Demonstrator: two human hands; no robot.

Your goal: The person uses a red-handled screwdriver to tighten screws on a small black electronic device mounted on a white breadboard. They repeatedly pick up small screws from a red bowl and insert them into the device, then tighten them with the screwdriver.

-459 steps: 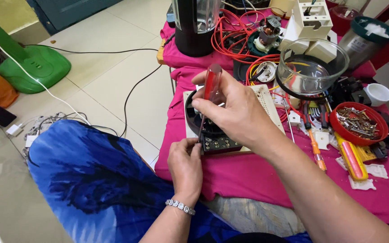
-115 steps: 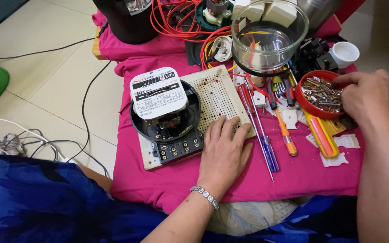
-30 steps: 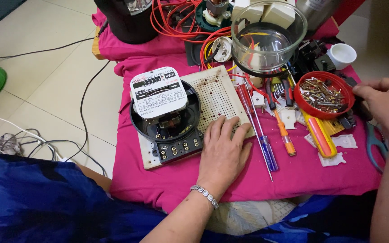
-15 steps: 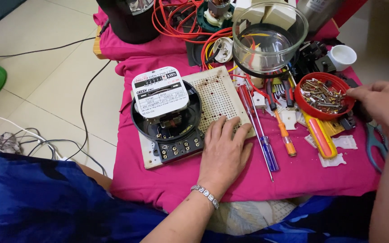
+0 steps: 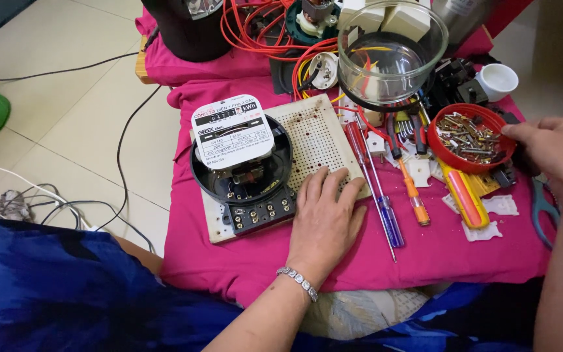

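Pink cloth [image 5: 242, 261] over pale floor tiles [image 5: 86, 91]; left hand [image 5: 324, 218] flat, released, on perforated board [image 5: 314, 133].

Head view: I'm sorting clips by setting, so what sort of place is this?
Probably a home repair spot on a tiled floor, not a proper workshop: an electricity meter on a perforated board, screwdrivers and a red bowl of screws lie on a pink cloth.

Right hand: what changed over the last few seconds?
The right hand lifted off the red screw dish, drew back to the table's right edge, and now reaches toward the dish rim again. The left hand stayed flat on the perforated board; the meter is unmoved.
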